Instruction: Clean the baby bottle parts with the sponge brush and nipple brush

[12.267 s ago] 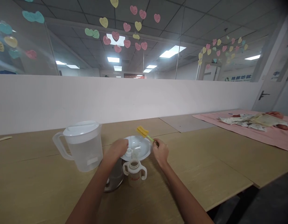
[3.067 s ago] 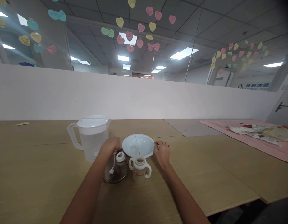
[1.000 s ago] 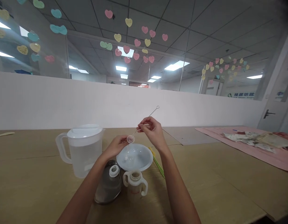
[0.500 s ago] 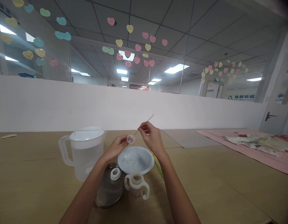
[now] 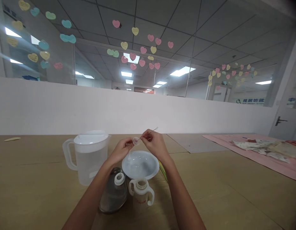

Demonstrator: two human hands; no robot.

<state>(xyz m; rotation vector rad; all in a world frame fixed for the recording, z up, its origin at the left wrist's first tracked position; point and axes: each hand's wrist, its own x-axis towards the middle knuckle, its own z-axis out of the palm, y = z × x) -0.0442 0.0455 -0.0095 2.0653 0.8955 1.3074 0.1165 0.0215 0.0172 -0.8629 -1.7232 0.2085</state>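
Observation:
Above the bowl, my left hand (image 5: 121,150) pinches a small round translucent cap-like piece (image 5: 136,141) by its edge. A pale narrow part (image 5: 129,156) shows below those fingers, over the bowl; I cannot tell whether it joins the round piece. My right hand (image 5: 154,143) is closed on a thin wire brush (image 5: 152,131) with a looped end pointing up and right. Its other end meets the middle of the round piece. Under both hands sits a white bowl (image 5: 144,167). In front of it stands an uncapped two-handled baby bottle (image 5: 141,195).
A lidded clear pitcher (image 5: 90,159) of water stands left of the bowl. Beside my left forearm is a dark metallic container with a white ring (image 5: 119,179) on it. A pink cloth (image 5: 219,145) with crumpled wrappings lies at right. A low white wall (image 5: 114,111) backs the table.
My right hand has moved down and slightly left, with the wire brush tilting flatter. The round piece has turned and risen slightly in my left hand. The view has shifted a little.

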